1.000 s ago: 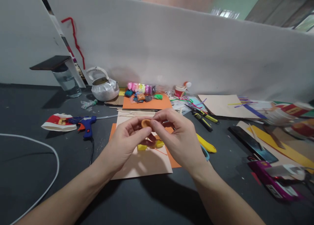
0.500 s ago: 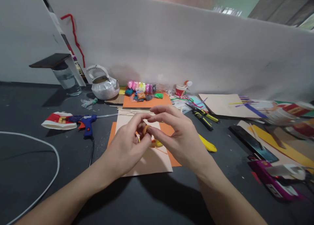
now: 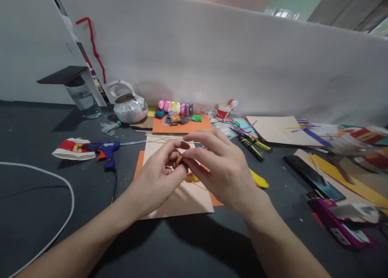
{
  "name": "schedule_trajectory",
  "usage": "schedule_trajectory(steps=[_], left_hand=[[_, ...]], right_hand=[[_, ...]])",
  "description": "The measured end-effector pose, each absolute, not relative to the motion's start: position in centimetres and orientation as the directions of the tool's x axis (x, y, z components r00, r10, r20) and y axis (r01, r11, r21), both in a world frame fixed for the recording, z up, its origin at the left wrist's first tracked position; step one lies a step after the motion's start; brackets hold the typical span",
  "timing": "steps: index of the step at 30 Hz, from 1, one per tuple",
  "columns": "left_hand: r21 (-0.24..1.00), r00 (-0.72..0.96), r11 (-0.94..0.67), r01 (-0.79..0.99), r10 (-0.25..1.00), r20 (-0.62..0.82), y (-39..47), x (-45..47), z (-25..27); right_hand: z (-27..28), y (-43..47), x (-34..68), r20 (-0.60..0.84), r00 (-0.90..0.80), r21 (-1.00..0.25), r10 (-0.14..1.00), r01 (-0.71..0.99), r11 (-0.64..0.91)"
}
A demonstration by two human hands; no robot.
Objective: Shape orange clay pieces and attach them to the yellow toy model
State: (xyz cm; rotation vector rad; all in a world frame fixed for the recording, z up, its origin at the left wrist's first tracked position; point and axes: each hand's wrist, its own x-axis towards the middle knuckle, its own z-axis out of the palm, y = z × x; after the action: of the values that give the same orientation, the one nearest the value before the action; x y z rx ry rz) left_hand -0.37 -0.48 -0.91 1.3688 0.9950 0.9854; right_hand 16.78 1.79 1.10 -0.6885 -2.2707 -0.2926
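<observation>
Over the beige sheet [image 3: 182, 205], both hands meet around a small orange-brown piece that looks like modelling clay [image 3: 178, 160]. My left hand [image 3: 156, 179] grips it between thumb and curled fingers. The thumb and index finger of my right hand [image 3: 227, 170] pinch the same piece from the other side; its remaining fingers arch above. Much of the clay is hidden by the fingers. Below the hands, a yellow and orange item [image 3: 194, 177] lies partly covered on the sheet. A yellow handle [image 3: 259, 179] sticks out beyond my right hand. An orange sheet [image 3: 217, 199] lies underneath the beige one.
On the left are a blue glue gun [image 3: 109, 154], a flattened paper cup [image 3: 74, 149], a silver kettle [image 3: 130, 108] and a glass jar [image 3: 84, 100]. Clay packets [image 3: 176, 107] lie at the back. Pliers [image 3: 250, 146], a phone [image 3: 312, 177] and a purple box [image 3: 339, 223] are to the right.
My right hand's fingers have curled and tilted slightly around the clay, which now shows at a different angle. My left hand has barely moved.
</observation>
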Motion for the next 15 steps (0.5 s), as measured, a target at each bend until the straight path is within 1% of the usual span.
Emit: schedule_trajectory(steps=[3,5,8,12,15], left_hand=[[1.0,0.291,-0.012,0.013,0.957,0.007,-0.49,-0.33,-0.75],[1.0,0.286,-0.03,0.004,0.958,0.028,-0.52,-0.33,-0.64],[0.998,0.266,-0.057,-0.019,0.962,0.06,-0.52,-0.34,-0.45],[0.999,0.232,-0.034,-0.027,0.972,0.04,-0.52,-0.34,-0.25],[0.998,0.233,-0.05,-0.031,0.971,0.055,-0.59,-0.39,-0.22]], right_hand=[[1.13,1.88,16.8,0.703,-0.607,0.049,0.369,0.56,0.827],[1.18,1.87,16.88,0.707,-0.604,0.023,0.367,0.539,0.842],[1.23,1.72,17.1,0.733,-0.546,-0.09,0.406,0.514,0.853],[1.09,1.53,17.36,0.721,-0.434,-0.269,0.54,0.544,0.795],[0.95,1.55,17.34,0.685,-0.44,-0.329,0.581,0.525,0.785]])
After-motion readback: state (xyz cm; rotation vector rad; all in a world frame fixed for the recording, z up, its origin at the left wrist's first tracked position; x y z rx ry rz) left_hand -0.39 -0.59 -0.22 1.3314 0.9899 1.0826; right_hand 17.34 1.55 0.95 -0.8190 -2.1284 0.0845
